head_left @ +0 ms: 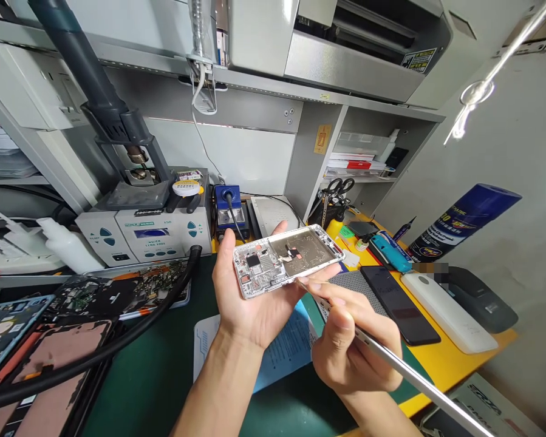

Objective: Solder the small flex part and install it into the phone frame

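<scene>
My left hand [249,309] is closed around the edges of an opened phone frame [309,252], tilted with its inside facing up. Silver shielding and a dark square chip show at its left end; a bare metal bay with a small ribbon cable fills the rest. My right hand [359,340] grips a long, slim silver tool [413,376], whose exact kind I cannot make out. Its narrow end points at the frame's lower edge, close to my left fingers; whether it touches is unclear. Beneath my hands lies a blue printed sheet [277,370] on a green mat [149,364].
A hot-air station [158,230] stands at back left, its black hose [154,315] crossing over opened devices [49,364]. A soldering station [229,209] sits beside it. On the right are a dark phone [400,303], a white device [450,312] and a blue spray can [464,221].
</scene>
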